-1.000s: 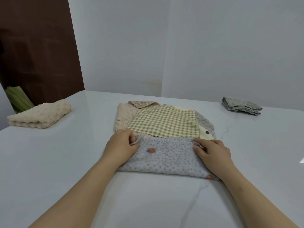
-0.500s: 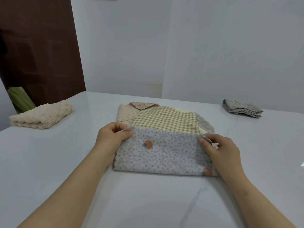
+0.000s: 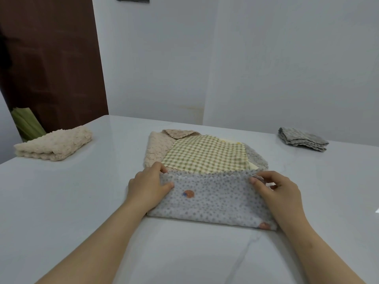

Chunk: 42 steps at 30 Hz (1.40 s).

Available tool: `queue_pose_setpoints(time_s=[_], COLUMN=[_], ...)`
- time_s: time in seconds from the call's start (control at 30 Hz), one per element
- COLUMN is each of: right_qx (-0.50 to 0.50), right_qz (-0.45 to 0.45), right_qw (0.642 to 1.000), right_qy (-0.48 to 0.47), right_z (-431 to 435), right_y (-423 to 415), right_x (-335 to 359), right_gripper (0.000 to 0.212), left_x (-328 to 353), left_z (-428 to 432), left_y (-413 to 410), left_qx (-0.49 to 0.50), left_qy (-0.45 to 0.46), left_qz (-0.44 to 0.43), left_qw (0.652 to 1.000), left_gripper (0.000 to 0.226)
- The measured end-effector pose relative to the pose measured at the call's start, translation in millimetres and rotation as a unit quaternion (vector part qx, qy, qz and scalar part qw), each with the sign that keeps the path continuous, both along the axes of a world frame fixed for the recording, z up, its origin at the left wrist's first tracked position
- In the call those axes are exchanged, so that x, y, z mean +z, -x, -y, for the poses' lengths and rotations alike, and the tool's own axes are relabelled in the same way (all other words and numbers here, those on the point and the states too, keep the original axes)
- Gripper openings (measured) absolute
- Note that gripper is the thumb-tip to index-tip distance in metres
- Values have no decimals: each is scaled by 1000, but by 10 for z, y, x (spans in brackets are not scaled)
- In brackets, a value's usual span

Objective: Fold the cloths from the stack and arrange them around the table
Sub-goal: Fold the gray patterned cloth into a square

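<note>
Head view: your dotted cloth (image 3: 213, 199) now covers more checked cloth (image 3: 207, 154) than before. Your left hand (image 3: 147, 187) and right hand (image 3: 281, 193) each pinch its corners

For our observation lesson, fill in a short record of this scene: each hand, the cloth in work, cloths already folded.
Left hand: pinches the dotted grey cloth at its upper left corner
Right hand: pinches its upper right corner
Cloth in work: doubled over, fold nearest the person
Stack: checked cloth on top, behind the dotted one
Already folded: cream cloth at left, plain grey cloth at right
Surface: white table
</note>
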State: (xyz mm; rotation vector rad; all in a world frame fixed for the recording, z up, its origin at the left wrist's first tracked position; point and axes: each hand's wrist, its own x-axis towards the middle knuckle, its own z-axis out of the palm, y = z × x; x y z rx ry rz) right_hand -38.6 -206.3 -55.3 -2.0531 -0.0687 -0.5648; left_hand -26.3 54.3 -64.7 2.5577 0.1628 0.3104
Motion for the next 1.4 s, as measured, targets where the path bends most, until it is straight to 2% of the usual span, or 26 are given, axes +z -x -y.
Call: queue_pose_setpoints(time_s=[0.13,0.3,0.43,0.63,0.77,0.9,1.03,1.13,1.4], right_qx=[0,0,-6,-14,-14,-17,-14,-13,1], right_qz=[-4,-10,-16,-41,-42,-36,-35,-32,-19], right_qw=[1000,1000,1000,999,999,999,999,999,988], right_qy=[1,4,2,0,-7,-13,-16,-25,-154], right_z=[-9,-13,5,20,22,30,39,36,39], right_y=[-1,0,-17,-51,-63,-55,-48,-41,-12], right_x=[-3,-11,-36,-58,-67,-65,-63,-51,27], right_gripper=[23,22,18,5,8,11,13,14,12], left_x=[25,2,10,33,34,38,35,62,283], left_z=[-20,-29,-49,-65,-92,-133,-135,-123,-178], left_y=[-1,-20,-43,-25,-30,-40,-41,-34,6], left_qx=[-11,-11,-24,-68,-59,-43,-48,-41,-27], left_qy=[80,108,233,253,266,319,295,297,405], left_qz=[-19,19,67,41,49,80,65,86,153], left_qw=[997,994,970,964,961,943,952,950,901], left_gripper=[28,20,15,19,17,19,21,17,17])
